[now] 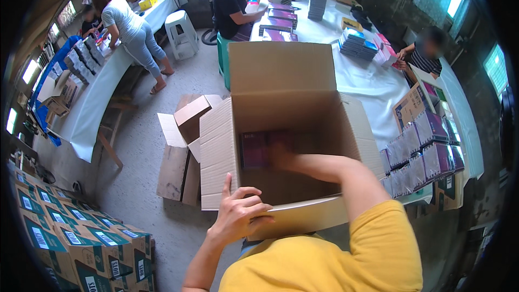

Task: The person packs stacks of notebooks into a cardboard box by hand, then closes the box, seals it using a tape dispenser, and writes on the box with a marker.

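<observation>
An open cardboard box stands right in front of me, its flaps folded outward. My left hand holds the box's near left corner, fingers spread over the edge and the left flap. Deep inside the box, my right hand is at some purple-covered notebooks lying on the left side of the bottom. Shadow and blur hide its fingers, so its grip does not show. To the right of the box, stacks of spiral-bound purple notebooks stand in rows on the white-covered table.
Smaller open carton lies left of the box. Printed cartons are piled at lower left. A person in black and one in stripes sit at the table; another leans over the left table. White stool stands behind.
</observation>
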Demonstrator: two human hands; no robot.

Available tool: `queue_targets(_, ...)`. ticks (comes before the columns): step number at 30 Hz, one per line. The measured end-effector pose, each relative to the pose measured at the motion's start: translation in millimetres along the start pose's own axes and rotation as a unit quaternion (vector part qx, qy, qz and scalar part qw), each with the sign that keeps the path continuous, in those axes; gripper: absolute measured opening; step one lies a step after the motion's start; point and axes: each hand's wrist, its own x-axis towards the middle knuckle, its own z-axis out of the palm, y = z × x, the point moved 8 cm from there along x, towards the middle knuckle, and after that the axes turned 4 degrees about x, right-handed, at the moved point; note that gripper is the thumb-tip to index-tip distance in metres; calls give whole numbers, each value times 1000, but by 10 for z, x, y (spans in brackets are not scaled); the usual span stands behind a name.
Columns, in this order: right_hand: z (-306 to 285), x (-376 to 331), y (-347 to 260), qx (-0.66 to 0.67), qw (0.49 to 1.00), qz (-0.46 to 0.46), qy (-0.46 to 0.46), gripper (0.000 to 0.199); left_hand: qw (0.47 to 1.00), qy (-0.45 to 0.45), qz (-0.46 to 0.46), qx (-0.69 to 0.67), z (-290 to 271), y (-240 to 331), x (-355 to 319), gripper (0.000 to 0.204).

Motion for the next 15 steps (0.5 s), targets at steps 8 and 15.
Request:
queue_targets(8, -1059, 217, -353, 68, 956, -82, -274, 65, 996, -79, -27, 44, -25, -19, -78, 28)
queue_targets(15, -3232, -3212, 361, 390, 812, -109, 421, 46, 967, -147, 202, -53, -53, 1283, 1481, 56)
